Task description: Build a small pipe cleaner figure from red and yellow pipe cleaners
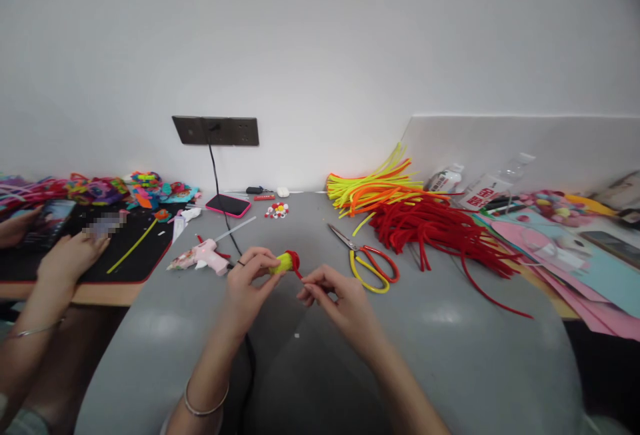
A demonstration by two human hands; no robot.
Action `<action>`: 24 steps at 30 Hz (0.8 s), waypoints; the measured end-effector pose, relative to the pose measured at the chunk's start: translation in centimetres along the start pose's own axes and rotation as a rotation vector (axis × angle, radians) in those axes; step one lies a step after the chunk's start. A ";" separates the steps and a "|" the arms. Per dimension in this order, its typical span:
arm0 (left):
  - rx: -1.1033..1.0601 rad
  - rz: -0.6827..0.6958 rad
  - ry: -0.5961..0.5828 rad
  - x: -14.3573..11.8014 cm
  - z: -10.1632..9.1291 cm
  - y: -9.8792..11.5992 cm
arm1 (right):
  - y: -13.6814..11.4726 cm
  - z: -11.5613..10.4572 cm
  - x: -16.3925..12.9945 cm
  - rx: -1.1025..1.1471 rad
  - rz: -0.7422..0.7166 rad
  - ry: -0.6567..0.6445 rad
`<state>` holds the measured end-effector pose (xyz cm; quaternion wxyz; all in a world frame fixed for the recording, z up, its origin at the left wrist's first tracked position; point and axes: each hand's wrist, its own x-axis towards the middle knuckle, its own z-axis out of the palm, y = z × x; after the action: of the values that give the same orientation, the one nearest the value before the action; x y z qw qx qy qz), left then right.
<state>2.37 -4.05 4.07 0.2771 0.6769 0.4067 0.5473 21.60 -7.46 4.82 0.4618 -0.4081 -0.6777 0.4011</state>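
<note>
Noted: left hand [250, 282] fingers pinching yellow coil [283, 262], right hand [336, 295] fingers pinching red stem [297, 268]; slack grip likely to unwind wrap over desk [450, 328], near glue gun [203, 256].

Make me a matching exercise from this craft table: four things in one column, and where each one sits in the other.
Things:
1. glue gun
2. scissors
3. phone
4. yellow and red piece

Places:
A. right of the hands, beside the red pipe cleaners
B. held by the left hand
C. near the wall, under the socket panel
D. left of the hands, lying on the grey table

Pairs: 1-D, 2-A, 3-C, 4-B
</note>
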 end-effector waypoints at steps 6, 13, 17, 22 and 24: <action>-0.133 -0.063 0.143 -0.7 0.9 0.0 | 0.4 0.0 -0.4 -0.021 -0.039 -0.055; -0.295 -0.122 0.218 -1.3 1.8 0.4 | 0.0 0.2 -0.4 0.025 -0.044 -0.102; -0.418 -0.214 0.223 -1.2 2.0 0.3 | 0.4 0.1 -0.1 0.039 -0.022 -0.084; -0.560 -0.394 0.202 -1.3 2.2 0.5 | 0.8 -0.1 0.3 0.105 0.030 -0.067; -0.601 -0.431 0.213 -1.4 2.4 0.6 | 0.9 -0.1 0.3 0.127 0.039 -0.051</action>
<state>4.70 -5.35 3.28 0.5282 0.4035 0.3876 0.6387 21.78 -6.87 4.11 0.4614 -0.3806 -0.6545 0.4625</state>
